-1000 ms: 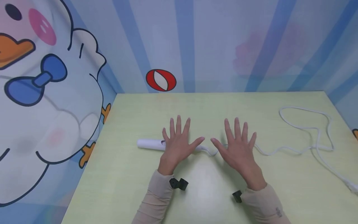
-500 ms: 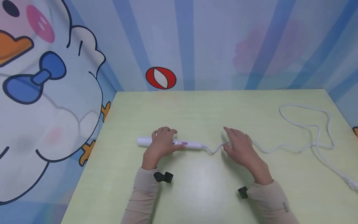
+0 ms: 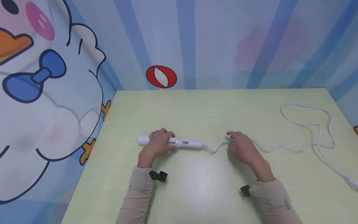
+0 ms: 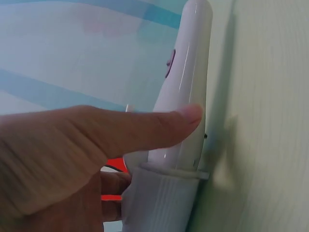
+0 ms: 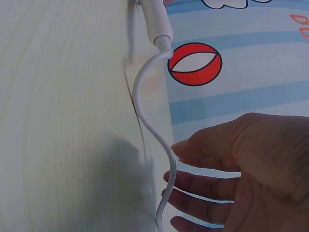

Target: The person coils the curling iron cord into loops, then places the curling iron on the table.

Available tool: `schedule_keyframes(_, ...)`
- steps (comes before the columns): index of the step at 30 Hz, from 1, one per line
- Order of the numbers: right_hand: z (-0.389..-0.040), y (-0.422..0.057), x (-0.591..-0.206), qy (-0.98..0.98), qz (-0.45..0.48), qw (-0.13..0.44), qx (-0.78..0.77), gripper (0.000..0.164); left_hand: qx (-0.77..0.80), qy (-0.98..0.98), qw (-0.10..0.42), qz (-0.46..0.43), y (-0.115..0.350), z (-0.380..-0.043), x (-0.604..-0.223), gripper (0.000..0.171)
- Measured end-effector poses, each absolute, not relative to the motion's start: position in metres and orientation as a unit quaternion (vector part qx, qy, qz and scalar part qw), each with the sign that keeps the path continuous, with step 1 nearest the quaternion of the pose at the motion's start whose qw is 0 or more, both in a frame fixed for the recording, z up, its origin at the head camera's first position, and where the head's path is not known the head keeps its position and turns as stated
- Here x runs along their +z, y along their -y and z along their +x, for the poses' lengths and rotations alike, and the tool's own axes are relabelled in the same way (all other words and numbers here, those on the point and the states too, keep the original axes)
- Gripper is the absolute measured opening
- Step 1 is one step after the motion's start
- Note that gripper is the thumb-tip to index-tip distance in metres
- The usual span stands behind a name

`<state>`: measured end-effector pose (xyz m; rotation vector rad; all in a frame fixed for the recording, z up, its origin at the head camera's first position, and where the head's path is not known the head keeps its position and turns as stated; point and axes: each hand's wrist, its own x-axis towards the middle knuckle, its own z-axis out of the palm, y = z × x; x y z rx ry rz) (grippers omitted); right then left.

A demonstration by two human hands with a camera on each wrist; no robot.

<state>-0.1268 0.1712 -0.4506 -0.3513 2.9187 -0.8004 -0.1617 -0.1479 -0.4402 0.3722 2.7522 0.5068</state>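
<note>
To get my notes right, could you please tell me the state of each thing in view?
Wand: held; whether powered, unclear.
Sleeve: fitted over one end of the wand.
Cord: attached to the wand, uncoiled, crossing itself at the right.
Plug: at the frame's edge, no socket in view.
Left hand: gripping the wand.
Right hand: at the cord, fingers relaxed; contact unclear.

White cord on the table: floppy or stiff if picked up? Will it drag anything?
The white cord looks floppy: it lies in loose bends and a wide loop. It may keep some wave when lifted, given its rounded curves. A firm pull would likely tug the white wand, since it joins that wand's end.
</note>
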Motion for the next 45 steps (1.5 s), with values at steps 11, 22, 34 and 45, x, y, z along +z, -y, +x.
schedule_keyframes(11, -0.131, -0.185, -0.457, -0.95, -0.118, 0.054, -0.284, 0.021, 0.192, -0.957, 0.145, 0.163, 0.166, -0.167, -0.447, 0.046)
schedule_keyframes(22, -0.14, -0.193, -0.465, -0.936, -0.158, 0.025, -0.313, 0.013, 0.261, -0.941, 0.105, 0.19, 0.178, -0.171, -0.455, 0.042)
schedule_keyframes(34, -0.149, -0.189, -0.464, -0.905, -0.168, 0.093, -0.38, 0.016, 0.344, -0.902, 0.067, 0.251, 0.169, -0.173, -0.413, 0.036)
schedule_keyframes(45, -0.164, -0.175, -0.444, -0.885, -0.228, 0.104, -0.393, 0.016, 0.343, -0.876, 0.111, 0.321, 0.157, -0.175, -0.386, 0.033)
